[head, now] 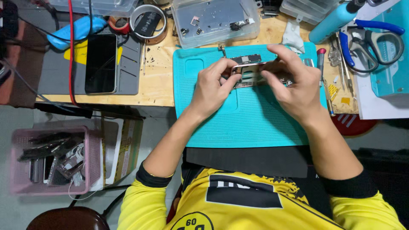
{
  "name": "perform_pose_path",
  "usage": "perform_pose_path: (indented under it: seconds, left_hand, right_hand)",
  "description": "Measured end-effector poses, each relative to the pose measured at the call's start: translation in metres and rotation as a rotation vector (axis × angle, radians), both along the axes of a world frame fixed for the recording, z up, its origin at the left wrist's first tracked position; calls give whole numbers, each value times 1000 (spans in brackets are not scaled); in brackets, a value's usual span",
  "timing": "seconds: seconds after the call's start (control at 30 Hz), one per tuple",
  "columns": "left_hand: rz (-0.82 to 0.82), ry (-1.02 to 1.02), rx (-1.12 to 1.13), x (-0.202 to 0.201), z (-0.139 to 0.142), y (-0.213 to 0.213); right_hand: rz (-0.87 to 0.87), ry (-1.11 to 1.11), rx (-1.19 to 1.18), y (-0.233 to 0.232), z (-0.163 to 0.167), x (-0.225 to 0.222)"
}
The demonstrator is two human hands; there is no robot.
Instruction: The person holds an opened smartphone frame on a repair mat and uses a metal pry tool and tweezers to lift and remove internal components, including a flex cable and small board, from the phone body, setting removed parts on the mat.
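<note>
Both hands, left hand [211, 87] at nine o'clock and right hand [294, 83] at three, pinch an opened phone frame [249, 74] over the teal mat [247, 123], apparently mid-disassembly, needing steady fingertip work next.

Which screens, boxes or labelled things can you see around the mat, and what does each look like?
Phone: flat on the grey mat, left; dark rectangular screen, off.
Clear plastic box: behind the teal mat; holds small parts.
Pink basket: on the floor, left; holds phone parts.
Opened phone frame: between left hand and right hand.
</note>
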State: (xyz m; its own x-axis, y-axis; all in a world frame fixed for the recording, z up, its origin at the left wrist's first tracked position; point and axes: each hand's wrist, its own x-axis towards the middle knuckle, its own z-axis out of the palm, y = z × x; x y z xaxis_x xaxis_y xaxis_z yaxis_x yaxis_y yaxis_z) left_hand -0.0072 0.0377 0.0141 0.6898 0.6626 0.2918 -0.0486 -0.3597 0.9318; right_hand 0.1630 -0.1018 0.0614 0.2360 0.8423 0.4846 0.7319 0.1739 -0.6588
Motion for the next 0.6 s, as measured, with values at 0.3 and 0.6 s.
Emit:
perform_pose_path:
  seconds: [0.3,0.6]
  left_hand:
    - [106,-64,131,-2,-6,1]
    - [111,-29,103,-3,-4,5]
  right_hand:
    - [0,-102,51,31,10,-14]
    - [21,13,81,39,19,-22]
